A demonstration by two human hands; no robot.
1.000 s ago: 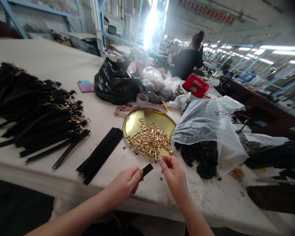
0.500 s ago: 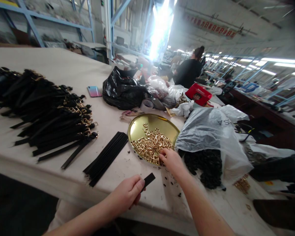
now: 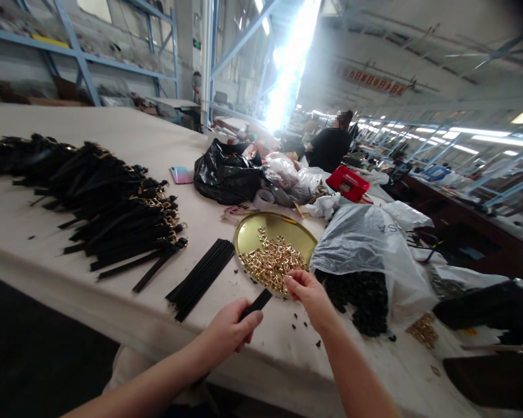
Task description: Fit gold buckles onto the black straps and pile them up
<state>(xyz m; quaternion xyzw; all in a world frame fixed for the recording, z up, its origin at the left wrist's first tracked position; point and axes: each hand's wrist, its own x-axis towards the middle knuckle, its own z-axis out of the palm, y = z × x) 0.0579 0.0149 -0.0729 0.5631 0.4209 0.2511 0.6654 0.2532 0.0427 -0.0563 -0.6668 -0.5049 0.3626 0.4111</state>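
My left hand [image 3: 235, 326] is closed around a black strap [image 3: 258, 303], whose flat end sticks out past the thumb and points up and right. My right hand [image 3: 305, 293] pinches a small gold buckle, mostly hidden by its fingertips, at the near right rim of a round gold tray [image 3: 255, 225]. A heap of gold buckles [image 3: 272, 258] lies in the tray. Left of the tray, a neat bundle of black straps [image 3: 203, 278] rests on the table. Farther left is a long pile of black straps with gold buckles fitted [image 3: 113, 209].
Behind the tray sit a black plastic bag [image 3: 226, 174], a phone [image 3: 181, 175] and a red box [image 3: 347, 183]. To the right, a white plastic bag [image 3: 357, 232] spills small black pieces [image 3: 366, 302]. A person in black [image 3: 330, 148] is in the background.
My right hand has drawn back slightly from the buckle heap. My left hand has brought the strap's end up closer to the tray. The camera view has shifted a little.
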